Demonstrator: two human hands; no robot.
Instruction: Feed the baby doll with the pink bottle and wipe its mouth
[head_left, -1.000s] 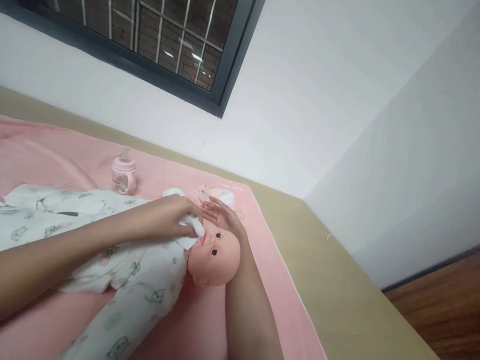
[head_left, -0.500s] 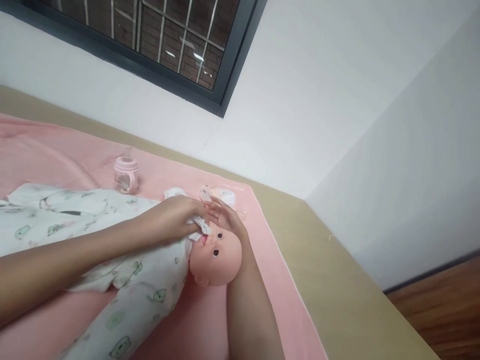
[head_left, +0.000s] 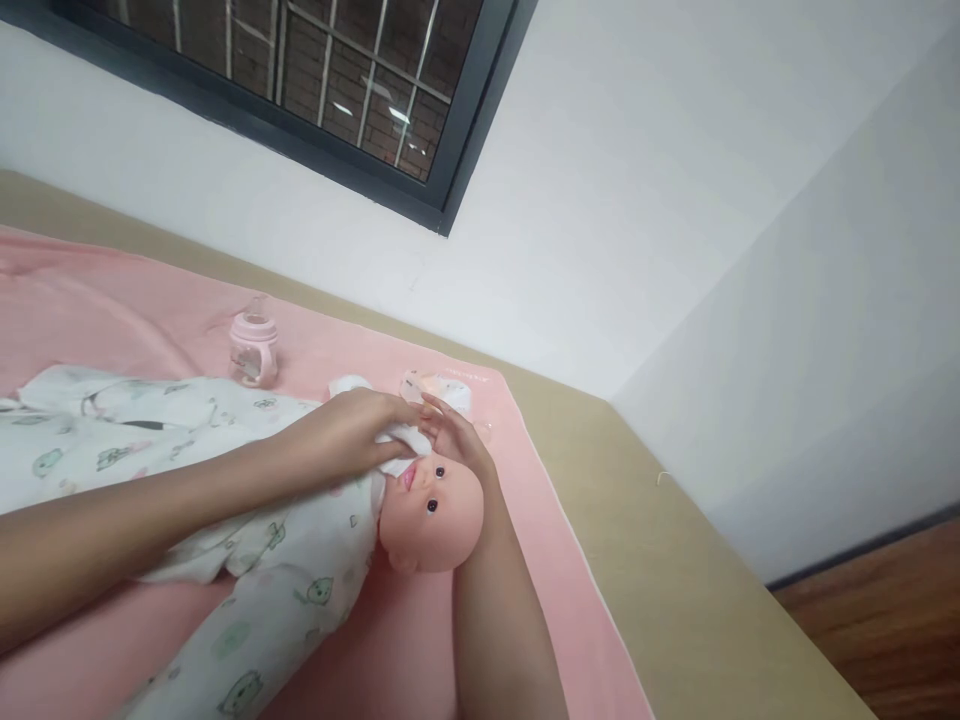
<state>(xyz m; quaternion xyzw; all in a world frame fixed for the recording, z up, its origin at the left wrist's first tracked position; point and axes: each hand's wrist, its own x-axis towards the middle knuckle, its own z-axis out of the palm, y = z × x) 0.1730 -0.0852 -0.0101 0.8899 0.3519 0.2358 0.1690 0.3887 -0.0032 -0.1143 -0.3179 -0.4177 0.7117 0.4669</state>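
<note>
Pinching a white cloth (head_left: 409, 437) in the left hand (head_left: 367, 425), just beside the doll's mouth. Holding the right hand (head_left: 454, 438) partly open, its wrist against the head of the doll (head_left: 439, 515). Lying face up, head to the right, on the pink sheet (head_left: 337, 335) (spread over the counter (head_left: 645, 520)). Standing upright at far left: a bottle (head_left: 253, 350).

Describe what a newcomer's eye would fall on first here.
Probably the bald pink doll's head, face up beside the right forearm. Next, the left hand pinching a soft white cloth close to its mouth. Beyond the clothed body, a clear bottle with pink collar and handle stands on the pink sheet.
</note>
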